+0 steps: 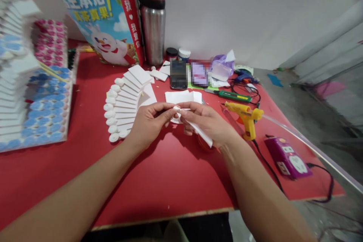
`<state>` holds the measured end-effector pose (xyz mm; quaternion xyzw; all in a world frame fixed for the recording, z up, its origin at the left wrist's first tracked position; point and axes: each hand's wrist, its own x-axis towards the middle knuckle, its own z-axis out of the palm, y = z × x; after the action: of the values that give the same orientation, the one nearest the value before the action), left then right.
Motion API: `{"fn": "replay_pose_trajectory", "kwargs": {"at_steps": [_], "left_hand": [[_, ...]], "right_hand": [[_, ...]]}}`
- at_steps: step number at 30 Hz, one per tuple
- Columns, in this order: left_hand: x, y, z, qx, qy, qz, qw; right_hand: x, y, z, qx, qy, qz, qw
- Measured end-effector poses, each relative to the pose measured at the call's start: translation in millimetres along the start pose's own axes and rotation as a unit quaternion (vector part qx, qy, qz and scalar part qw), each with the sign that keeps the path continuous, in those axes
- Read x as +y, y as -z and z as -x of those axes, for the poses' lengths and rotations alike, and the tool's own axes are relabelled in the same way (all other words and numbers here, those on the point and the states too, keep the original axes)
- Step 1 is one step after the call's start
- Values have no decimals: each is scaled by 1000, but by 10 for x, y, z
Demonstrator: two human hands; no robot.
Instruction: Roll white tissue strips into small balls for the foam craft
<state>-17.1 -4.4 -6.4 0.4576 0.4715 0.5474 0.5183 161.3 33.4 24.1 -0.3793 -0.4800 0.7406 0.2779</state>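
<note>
Over the middle of the red table (159, 185), both of my hands work on one white strip (204, 135). My left hand (147, 123) pinches its small rolled end between thumb and fingertips. The strip's loose length hangs across the palm side of my right hand (208, 121), whose closed fingers grip it close to the roll. Just beyond my fingers lies a folded white sheet (181, 96). Left of my left hand, several white strips with rolled ends (113, 107) are fanned out on the table.
A yellow glue gun (245, 115) with a long clear stick lies right, near a purple power socket (287, 157). Behind are a green-handled tool (235, 96), two phones (178, 75), a steel flask (154, 22) and a carton (96, 19). Trays of blue flowers (47, 121) occupy the left.
</note>
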Motion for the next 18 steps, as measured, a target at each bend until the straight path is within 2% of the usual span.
{"fn": "replay_pose_trajectory", "kwargs": {"at_steps": [3, 7, 9, 13, 18], "left_hand": [[-14, -20, 6, 27, 23, 22, 999], [-12, -74, 38, 67, 22, 26, 997], [-3, -97, 55, 84, 6, 9, 996], [23, -89, 61, 80, -22, -9, 997], [59, -15, 10, 29, 13, 28, 999]], "right_hand": [[53, -41, -10, 91, 77, 176, 977], [96, -165, 26, 204, 190, 370, 886], [101, -212, 57, 220, 216, 410, 858], [73, -187, 100, 173, 224, 408, 868], [6, -86, 119, 98, 226, 375, 894]]}}
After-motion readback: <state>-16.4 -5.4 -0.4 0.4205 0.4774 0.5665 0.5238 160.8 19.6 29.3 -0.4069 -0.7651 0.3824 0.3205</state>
